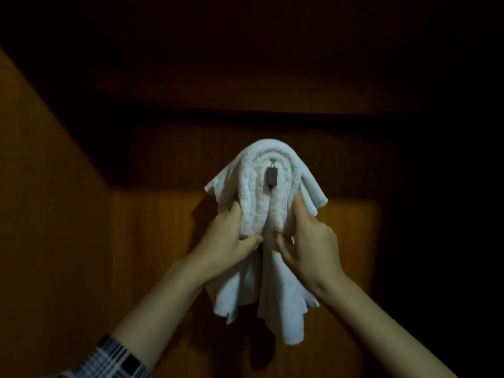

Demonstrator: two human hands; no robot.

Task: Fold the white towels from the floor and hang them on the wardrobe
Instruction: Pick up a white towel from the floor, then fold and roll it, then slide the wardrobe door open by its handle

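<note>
— Where is your towel right now?

— Your white towel [259, 203] sits at the centre of the view, draped in an arch over a small metal hook [271, 178] on the wooden wardrobe panel [152, 241]. The hook shows through the fold at 12 o'clock of the towel, and the loose ends hang down toward 6 o'clock.

— And your hands?

— Your left hand [231, 241] grasps the towel's left fold at about 8 o'clock from the hook, thumb curled across the front. Your right hand [305, 241] grasps the right fold at about 4 o'clock, fingers tucked behind the cloth. The two thumbs nearly meet below the hook.

— Anything else in view?

— A checked sleeve [114, 358] shows at 7 o'clock, on your left forearm. The upper part of the wardrobe is too dark to make out.
</note>
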